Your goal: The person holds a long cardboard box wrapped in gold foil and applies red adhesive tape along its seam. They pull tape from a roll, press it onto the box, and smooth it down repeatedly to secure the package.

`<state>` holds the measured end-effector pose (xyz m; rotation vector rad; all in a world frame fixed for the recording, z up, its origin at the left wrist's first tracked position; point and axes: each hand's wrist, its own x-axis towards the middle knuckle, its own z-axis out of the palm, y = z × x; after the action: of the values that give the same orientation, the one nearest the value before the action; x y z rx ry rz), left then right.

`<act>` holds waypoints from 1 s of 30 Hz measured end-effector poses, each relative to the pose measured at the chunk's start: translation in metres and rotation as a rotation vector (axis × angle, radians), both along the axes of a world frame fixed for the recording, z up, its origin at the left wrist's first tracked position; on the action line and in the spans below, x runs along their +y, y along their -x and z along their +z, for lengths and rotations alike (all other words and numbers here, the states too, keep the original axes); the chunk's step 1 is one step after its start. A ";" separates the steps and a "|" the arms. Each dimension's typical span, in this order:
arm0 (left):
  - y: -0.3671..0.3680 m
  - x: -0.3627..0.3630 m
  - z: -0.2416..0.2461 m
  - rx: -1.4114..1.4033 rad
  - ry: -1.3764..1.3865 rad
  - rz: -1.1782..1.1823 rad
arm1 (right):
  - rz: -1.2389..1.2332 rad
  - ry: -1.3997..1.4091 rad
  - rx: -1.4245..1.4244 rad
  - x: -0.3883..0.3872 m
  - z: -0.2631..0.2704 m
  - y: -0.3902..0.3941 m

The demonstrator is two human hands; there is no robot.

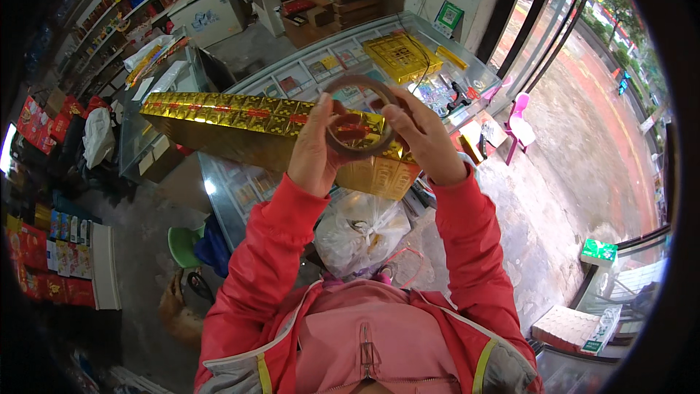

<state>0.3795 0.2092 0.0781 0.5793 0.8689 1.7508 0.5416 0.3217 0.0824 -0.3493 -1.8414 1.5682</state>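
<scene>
Both my hands hold a roll of brown packing tape [362,145] upright between them. My left hand [317,145] grips its left side, the thumb up along the rim. At its upper right my right hand [424,134] holds the rim between thumb and fingers. Behind and below the roll, a long box wrapped in shiny gold paper [229,134] lies on the glass display counter [224,197], its patterned top crossed by red marks. The near right end of the box is partly hidden by my hands and the tape.
A flat gold package [402,57], a black tape dispenser [458,97] and red-handled scissors [472,93] lie on the counter. A tied clear plastic bag [361,232] sits below me. A green stool [185,246] and a lying dog [178,314] are at left; a pink chair [519,120] stands right.
</scene>
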 end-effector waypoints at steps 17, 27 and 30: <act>-0.019 -0.024 0.007 0.177 -0.230 -0.112 | -0.234 0.345 0.299 -0.041 0.015 0.010; -0.028 -0.022 0.014 0.428 -0.204 -0.014 | -0.350 0.151 0.394 -0.058 0.017 0.002; -0.032 -0.017 0.011 0.575 -0.264 0.102 | -0.381 0.176 0.453 -0.061 0.011 0.004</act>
<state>0.4115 0.1926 0.0888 1.2736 1.0734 1.8318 0.5380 0.2612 0.0933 -0.3635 -1.2147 1.4039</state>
